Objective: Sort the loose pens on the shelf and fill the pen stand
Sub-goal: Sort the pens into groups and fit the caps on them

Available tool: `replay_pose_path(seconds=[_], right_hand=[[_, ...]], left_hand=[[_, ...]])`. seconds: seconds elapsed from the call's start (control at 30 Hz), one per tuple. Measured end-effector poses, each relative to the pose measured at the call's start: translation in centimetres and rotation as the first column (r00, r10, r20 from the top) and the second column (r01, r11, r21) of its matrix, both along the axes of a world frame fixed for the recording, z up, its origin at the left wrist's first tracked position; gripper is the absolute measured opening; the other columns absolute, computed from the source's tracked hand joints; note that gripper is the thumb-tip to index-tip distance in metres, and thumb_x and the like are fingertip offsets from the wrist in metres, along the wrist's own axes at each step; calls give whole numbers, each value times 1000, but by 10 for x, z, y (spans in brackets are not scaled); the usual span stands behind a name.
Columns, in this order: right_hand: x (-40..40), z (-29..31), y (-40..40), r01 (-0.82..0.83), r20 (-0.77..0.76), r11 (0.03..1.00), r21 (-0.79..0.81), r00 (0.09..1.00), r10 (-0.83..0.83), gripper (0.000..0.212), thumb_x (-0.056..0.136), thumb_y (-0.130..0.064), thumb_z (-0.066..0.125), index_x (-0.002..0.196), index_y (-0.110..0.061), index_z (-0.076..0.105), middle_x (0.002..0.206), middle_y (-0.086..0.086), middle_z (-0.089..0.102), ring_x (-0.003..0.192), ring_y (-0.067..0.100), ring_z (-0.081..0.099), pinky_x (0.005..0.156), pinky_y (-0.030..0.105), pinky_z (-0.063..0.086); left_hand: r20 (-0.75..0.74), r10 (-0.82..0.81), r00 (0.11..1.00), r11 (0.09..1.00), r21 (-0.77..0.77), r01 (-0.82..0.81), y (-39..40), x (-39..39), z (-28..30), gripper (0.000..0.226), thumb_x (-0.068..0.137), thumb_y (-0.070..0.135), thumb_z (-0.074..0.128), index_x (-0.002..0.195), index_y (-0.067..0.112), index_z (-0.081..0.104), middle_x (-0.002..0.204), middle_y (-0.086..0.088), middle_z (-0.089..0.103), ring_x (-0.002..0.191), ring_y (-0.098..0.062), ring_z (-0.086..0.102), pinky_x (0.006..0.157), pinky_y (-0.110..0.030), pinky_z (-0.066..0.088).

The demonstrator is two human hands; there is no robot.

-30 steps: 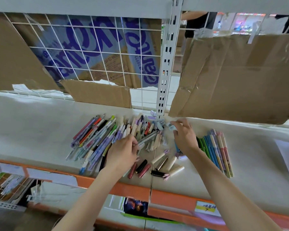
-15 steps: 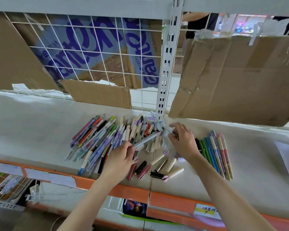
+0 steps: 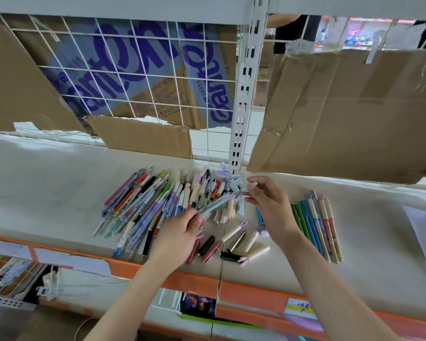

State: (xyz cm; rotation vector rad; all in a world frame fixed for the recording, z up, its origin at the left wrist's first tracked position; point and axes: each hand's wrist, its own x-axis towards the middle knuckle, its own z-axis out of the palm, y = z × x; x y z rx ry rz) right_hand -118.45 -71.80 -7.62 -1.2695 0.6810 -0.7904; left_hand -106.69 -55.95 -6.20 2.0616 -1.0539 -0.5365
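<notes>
Two hands work over the shelf (image 3: 59,193). The big heap of loose pens (image 3: 143,207) at about nine o'clock from the left hand is too tangled to count, well over twenty. At three o'clock from the right hand lies a sorted row of pens (image 3: 315,225), roughly eight side by side: green, blue, then pink and cream. Near the shelf's front edge lie about eight short caps and barrels (image 3: 231,247), in black, dark red and cream. The left hand (image 3: 180,237) has its fingers curled, pinching the lower end of a pale blue pen (image 3: 219,201) that slants up toward one o'clock, lifted over the heap. The right hand (image 3: 271,207) is narrowly closed, thumb and forefinger pinching a small pale blue cap (image 3: 247,187) just beside that pen's tip. No pen stand shows in view.
</notes>
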Motion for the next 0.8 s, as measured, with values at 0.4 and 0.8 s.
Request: replay_pose_path(seconds=[0.4, 0.8], right_hand=[[2, -3, 14, -73, -94, 995, -69, 993, 66, 19, 94, -2, 51, 95, -17, 63, 75, -1, 62, 76, 9, 63, 87, 28, 52], [-13, 19, -6, 116, -172, 932, -344, 968, -184, 21, 95, -12, 51, 115, -16, 47, 71, 3, 62, 60, 13, 56, 58, 17, 46]], left_hand=[[-119, 25, 993, 1000, 21, -22, -8, 2, -5, 31, 99, 20, 43, 70, 16, 54, 61, 9, 51, 57, 3, 55, 68, -16, 52], [-29, -124, 992, 985, 114, 127, -24, 11, 1, 25, 97, 34, 40, 92, 19, 59, 75, 1, 58, 57, -6, 48, 50, -14, 41]])
